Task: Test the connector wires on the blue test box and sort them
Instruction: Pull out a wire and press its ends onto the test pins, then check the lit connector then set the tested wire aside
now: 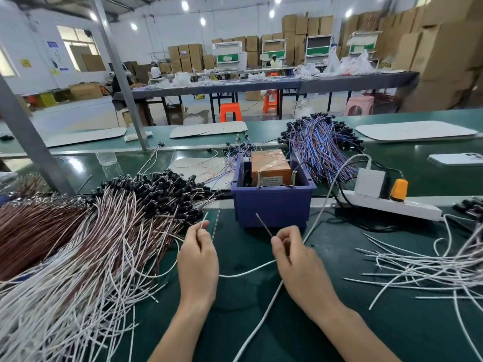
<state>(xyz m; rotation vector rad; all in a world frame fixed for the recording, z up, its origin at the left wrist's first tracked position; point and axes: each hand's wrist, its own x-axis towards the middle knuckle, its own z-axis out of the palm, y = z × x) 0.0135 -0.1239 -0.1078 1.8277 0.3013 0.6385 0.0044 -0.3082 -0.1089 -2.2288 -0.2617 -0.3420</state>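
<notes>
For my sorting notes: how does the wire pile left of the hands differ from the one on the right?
The left wire pile is large and dense; the right wire pile is small and loose. The left one mixes white and brown wires; the right one looks white. Both lie on the green table.

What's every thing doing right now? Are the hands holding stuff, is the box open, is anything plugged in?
left hand, pinching a white wire end that points up.
right hand, pinching a dark wire end that slants up-left.
blue test box, open on top, orange unit inside.
power strip, white adapter and orange plug plugged in.
phone, lying flat on the table.
</notes>
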